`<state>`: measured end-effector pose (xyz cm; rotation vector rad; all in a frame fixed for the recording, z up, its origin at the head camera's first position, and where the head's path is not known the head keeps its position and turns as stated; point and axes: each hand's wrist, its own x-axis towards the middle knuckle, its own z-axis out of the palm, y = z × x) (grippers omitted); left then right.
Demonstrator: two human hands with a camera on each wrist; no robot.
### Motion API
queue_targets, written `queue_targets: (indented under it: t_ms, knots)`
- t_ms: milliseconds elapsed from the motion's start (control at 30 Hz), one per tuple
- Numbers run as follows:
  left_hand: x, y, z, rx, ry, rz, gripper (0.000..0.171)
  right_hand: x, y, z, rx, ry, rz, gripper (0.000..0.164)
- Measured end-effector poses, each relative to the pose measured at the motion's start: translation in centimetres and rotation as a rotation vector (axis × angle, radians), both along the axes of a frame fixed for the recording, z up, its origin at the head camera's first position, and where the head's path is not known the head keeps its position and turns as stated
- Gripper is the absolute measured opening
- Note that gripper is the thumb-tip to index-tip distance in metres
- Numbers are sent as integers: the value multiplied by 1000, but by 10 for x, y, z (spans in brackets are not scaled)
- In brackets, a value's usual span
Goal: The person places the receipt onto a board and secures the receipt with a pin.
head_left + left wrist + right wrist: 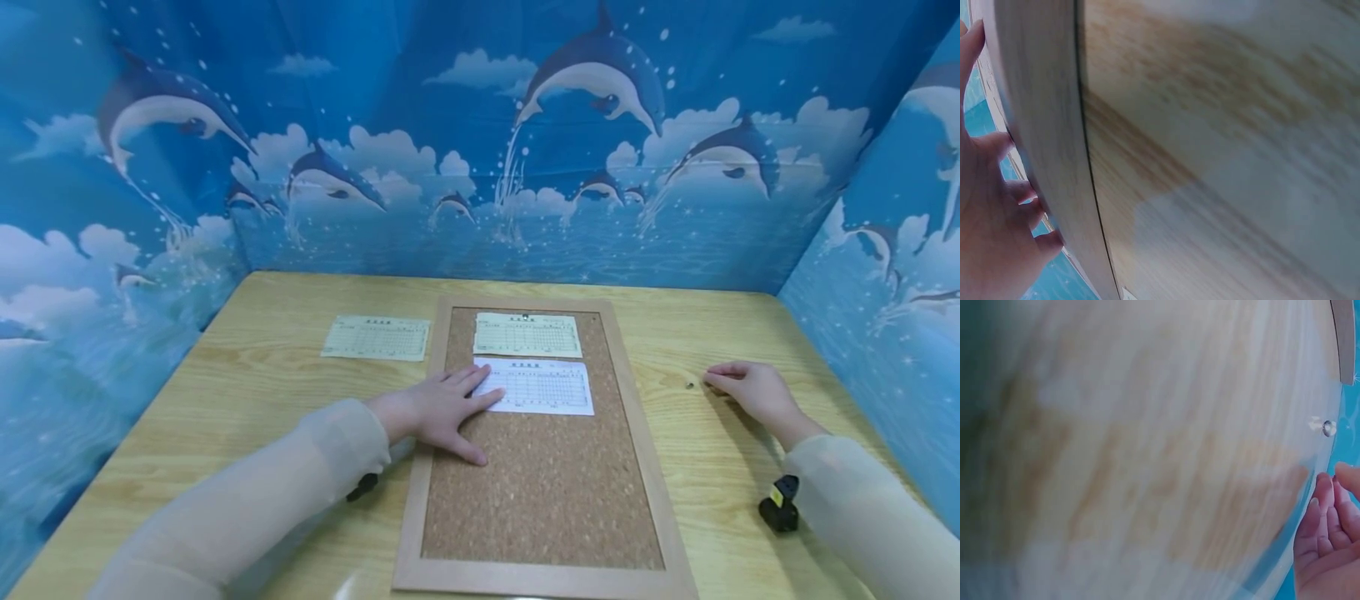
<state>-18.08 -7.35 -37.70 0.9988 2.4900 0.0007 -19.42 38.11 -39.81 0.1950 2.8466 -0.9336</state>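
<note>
My left hand [442,408] lies with fingers spread over the left side of a white printed form [551,387] on a framed corkboard [540,492]. The thumb touches bare cork below the form. Above it, a pale green form [527,337] is on the board, with a small tack [525,317] at its top edge. To the right of the board, my right hand [753,396] is low over the table, thumb and index fingertips together; I cannot tell whether something tiny is between them. Just left of those fingertips, a small silver thumbtack [1329,429] lies on the table.
Another pale green form [377,338] lies on the wooden table [247,400], left of the board. Dolphin-print curtains [420,100] hang behind the table and at both sides. Black wrist cameras are on both arms, the right one [780,504] plainly visible.
</note>
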Motion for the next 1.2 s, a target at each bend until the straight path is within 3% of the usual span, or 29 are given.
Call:
queue_targets:
  t_ms: [633,1033,1200]
  knots:
    - [1,0,1,6,-12,2,99,1,-4,5,-39,53,85,48]
    - [0,-1,-1,14,-7,3,100,1,-10,6,-4,124,80,44]
    - [-1,-1,-2,9,-7,2,100,2,-18,7,-35,120,77,46]
